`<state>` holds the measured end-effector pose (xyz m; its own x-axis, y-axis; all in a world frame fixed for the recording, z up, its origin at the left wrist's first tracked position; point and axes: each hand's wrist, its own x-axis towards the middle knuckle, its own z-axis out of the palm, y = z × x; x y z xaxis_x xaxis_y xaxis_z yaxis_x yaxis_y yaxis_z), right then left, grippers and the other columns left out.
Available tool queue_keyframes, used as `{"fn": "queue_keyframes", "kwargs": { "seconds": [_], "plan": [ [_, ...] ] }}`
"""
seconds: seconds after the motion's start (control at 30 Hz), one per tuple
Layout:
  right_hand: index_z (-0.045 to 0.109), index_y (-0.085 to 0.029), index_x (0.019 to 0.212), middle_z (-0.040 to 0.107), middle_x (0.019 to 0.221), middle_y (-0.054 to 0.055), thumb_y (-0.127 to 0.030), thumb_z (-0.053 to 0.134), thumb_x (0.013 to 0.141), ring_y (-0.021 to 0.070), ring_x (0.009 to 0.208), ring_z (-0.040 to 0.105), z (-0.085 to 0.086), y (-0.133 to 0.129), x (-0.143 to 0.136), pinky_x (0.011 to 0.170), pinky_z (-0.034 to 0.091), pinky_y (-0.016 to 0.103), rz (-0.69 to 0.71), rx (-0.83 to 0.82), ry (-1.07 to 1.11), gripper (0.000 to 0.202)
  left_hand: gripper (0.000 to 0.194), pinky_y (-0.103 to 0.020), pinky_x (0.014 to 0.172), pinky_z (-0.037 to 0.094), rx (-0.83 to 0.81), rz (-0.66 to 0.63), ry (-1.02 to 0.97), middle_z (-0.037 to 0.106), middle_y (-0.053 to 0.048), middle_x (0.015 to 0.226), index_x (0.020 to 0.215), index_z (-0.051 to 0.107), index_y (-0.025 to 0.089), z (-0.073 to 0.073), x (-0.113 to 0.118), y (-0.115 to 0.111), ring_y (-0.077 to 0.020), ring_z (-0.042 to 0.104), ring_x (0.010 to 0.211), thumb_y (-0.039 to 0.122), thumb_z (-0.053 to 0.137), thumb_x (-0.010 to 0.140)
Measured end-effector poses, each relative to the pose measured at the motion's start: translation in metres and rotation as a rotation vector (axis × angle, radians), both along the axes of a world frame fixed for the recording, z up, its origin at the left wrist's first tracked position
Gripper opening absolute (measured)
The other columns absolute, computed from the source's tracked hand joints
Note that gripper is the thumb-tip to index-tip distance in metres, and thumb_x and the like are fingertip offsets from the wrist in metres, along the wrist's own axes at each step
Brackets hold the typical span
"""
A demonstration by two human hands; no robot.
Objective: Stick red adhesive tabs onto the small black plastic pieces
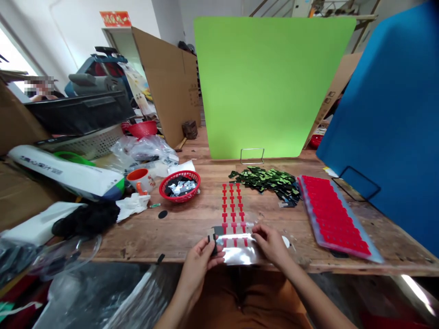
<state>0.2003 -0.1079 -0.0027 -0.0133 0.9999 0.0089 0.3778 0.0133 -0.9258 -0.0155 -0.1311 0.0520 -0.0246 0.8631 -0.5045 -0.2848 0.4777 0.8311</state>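
Note:
My left hand (200, 258) is closed around a few small flat black and grey pieces (213, 242) at the left edge of a clear plastic sheet (236, 257). On the opposite side of the sheet, my right hand (270, 242) has its thumb and fingertips pinched at the sheet's edge. Red T-shaped pieces (232, 206) run in three columns up the sheet, away from me. Glare covers the sheet's near end. Behind it lies a loose heap of black and green flat pieces (270, 179).
A red basket (180, 197) of grey and black pieces and an orange-rimmed mug (141, 181) stand on the left. To the right lies a stack of red pieces on clear sheets (332, 214). Green (274, 87) and blue (387, 123) panels stand behind. A person sits far left.

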Motion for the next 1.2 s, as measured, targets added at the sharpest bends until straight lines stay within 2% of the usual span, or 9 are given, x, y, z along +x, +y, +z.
{"fn": "queue_keyframes", "kwargs": {
  "seconds": [0.17, 0.27, 0.37, 0.53, 0.7, 0.83, 0.93, 1.07, 1.2],
  "plan": [
    [0.06, -0.016, 0.073, 0.06, 0.08, 0.004, -0.009, 0.047, 0.076, 0.0166, 0.076, 0.054, 0.012, 0.003, -0.016, 0.07, 0.038, 0.025, 0.105, 0.071, -0.376, 0.015, 0.039, -0.025, 0.063, 0.055, 0.005, -0.074, 0.032, 0.069, -0.009, 0.076, 0.085, 0.064, 0.01, -0.004, -0.002, -0.005, -0.0167, 0.066, 0.065, 0.037, 0.077, 0.06],
    [0.06, -0.015, 0.073, 0.06, 0.082, 0.006, -0.007, 0.049, 0.074, 0.0159, 0.076, 0.054, 0.019, 0.009, -0.024, 0.069, 0.037, 0.023, 0.145, 0.02, -0.519, 0.014, 0.044, -0.026, 0.06, 0.055, 0.026, -0.113, 0.06, 0.069, -0.01, 0.077, 0.086, 0.065, 0.009, -0.003, 0.001, -0.005, -0.0173, 0.066, 0.064, 0.039, 0.078, 0.057],
    [0.061, -0.014, 0.07, 0.06, 0.079, 0.007, -0.005, 0.051, 0.07, 0.0155, 0.072, 0.054, 0.023, 0.019, -0.023, 0.064, 0.035, 0.022, 0.208, -0.036, -0.603, 0.013, 0.041, -0.026, 0.059, 0.055, 0.053, -0.118, 0.078, 0.068, -0.008, 0.072, 0.083, 0.065, 0.009, -0.002, 0.004, -0.001, -0.0162, 0.065, 0.061, 0.04, 0.076, 0.059],
    [0.062, -0.013, 0.071, 0.06, 0.069, 0.005, -0.004, 0.052, 0.068, 0.0147, 0.064, 0.052, 0.025, 0.03, -0.018, 0.059, 0.031, 0.023, 0.282, -0.097, -0.621, 0.014, 0.035, -0.025, 0.056, 0.055, 0.071, -0.104, 0.092, 0.066, -0.004, 0.064, 0.078, 0.062, 0.01, -0.011, 0.019, 0.012, -0.0144, 0.064, 0.056, 0.041, 0.072, 0.065],
    [0.063, -0.014, 0.088, 0.059, 0.09, 0.009, -0.011, 0.05, 0.079, 0.0168, 0.077, 0.052, 0.018, 0.019, -0.02, 0.065, 0.032, 0.024, 0.257, -0.061, -0.651, 0.016, 0.031, -0.027, 0.062, 0.056, 0.075, -0.127, 0.046, 0.068, -0.007, 0.07, 0.079, 0.06, 0.01, -0.025, 0.038, 0.025, -0.0157, 0.066, 0.062, 0.038, 0.069, 0.069],
    [0.063, -0.016, 0.076, 0.057, 0.085, 0.008, -0.016, 0.042, 0.088, 0.018, 0.079, 0.05, 0.009, 0.007, -0.025, 0.066, 0.032, 0.026, 0.23, 0.01, -0.718, 0.024, 0.028, -0.027, 0.067, 0.055, 0.063, -0.126, 0.034, 0.069, -0.008, 0.075, 0.081, 0.059, 0.01, -0.031, 0.045, 0.034, -0.0153, 0.067, 0.066, 0.035, 0.068, 0.071],
    [0.062, -0.016, 0.079, 0.057, 0.086, 0.009, -0.013, 0.044, 0.085, 0.0186, 0.082, 0.05, 0.009, 0.008, -0.027, 0.07, 0.034, 0.026, 0.213, 0.011, -0.698, 0.019, 0.028, -0.028, 0.068, 0.055, 0.042, -0.152, 0.021, 0.069, -0.008, 0.076, 0.082, 0.059, 0.01, -0.035, 0.045, 0.038, -0.0163, 0.067, 0.068, 0.033, 0.069, 0.07],
    [0.057, -0.017, 0.078, 0.057, 0.085, 0.007, -0.009, 0.051, 0.074, 0.0188, 0.082, 0.049, 0.013, 0.015, -0.024, 0.072, 0.035, 0.026, 0.175, -0.04, -0.6, 0.011, 0.03, -0.029, 0.069, 0.055, -0.008, -0.179, 0.015, 0.069, -0.009, 0.076, 0.082, 0.058, 0.01, -0.041, 0.041, 0.043, -0.0176, 0.068, 0.069, 0.034, 0.07, 0.069],
    [0.052, -0.018, 0.072, 0.055, 0.078, 0.003, -0.008, 0.052, 0.071, 0.0171, 0.077, 0.049, 0.011, 0.017, -0.015, 0.069, 0.035, 0.025, 0.18, -0.05, -0.405, 0.01, 0.031, -0.03, 0.07, 0.055, -0.048, -0.199, 0.019, 0.07, -0.011, 0.078, 0.083, 0.059, 0.009, -0.043, 0.039, 0.046, -0.0193, 0.068, 0.073, 0.034, 0.07, 0.069]
  ]
}}
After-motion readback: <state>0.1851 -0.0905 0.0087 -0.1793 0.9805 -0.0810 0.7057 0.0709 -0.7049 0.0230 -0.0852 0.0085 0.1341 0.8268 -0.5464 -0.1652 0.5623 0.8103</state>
